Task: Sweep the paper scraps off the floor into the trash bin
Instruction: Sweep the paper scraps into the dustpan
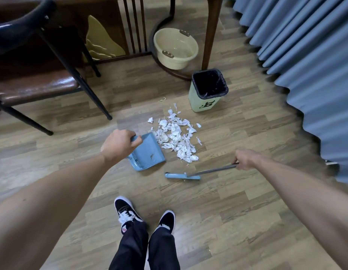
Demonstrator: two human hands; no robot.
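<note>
A pile of white crumpled paper scraps (177,135) lies on the wood floor in the middle of the view. My left hand (118,145) grips the handle of a blue dustpan (148,152), whose open edge touches the pile's left side. My right hand (247,159) holds the grey handle of a broom; its blue head (182,176) rests on the floor just below the pile. The pale green trash bin (207,90) with a black liner stands upright beyond the pile, to its right.
A black-legged chair (39,82) with a brown seat stands at the left. A cream basin (176,48) sits under a dark wooden table (211,32) at the back. Blue curtains (305,55) hang along the right. My two feet (146,217) stand below the broom.
</note>
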